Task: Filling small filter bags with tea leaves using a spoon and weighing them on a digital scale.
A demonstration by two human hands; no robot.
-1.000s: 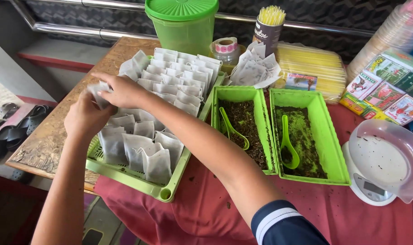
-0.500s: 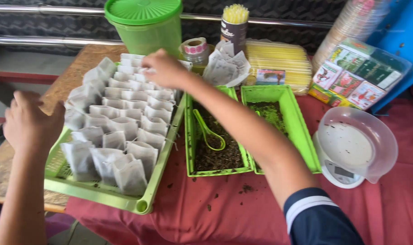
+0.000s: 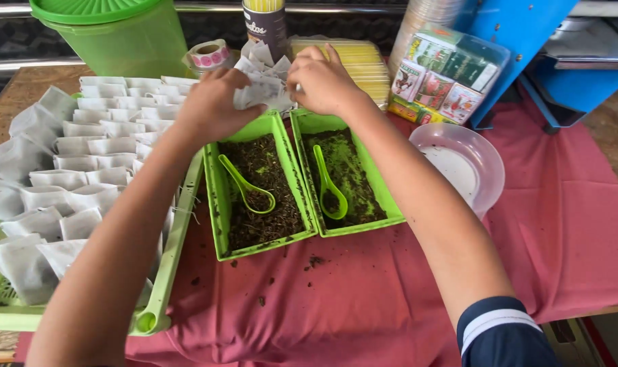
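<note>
Both hands, left [image 3: 210,109] and right [image 3: 322,81], pinch at loose empty bags [image 3: 261,85] stacked behind two tea trays [image 3: 214,197], fingers closed to separate one.

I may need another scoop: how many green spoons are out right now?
2. One green spoon lies in the left green tray of dark leaves, the other spoon in the right green tray. None seems hidden.

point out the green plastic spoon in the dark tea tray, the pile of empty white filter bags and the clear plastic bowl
green plastic spoon [image 3: 244,185], head view, handle
pile of empty white filter bags [image 3: 262,87], head view, top bag
clear plastic bowl [image 3: 489,160], head view, right rim
</note>
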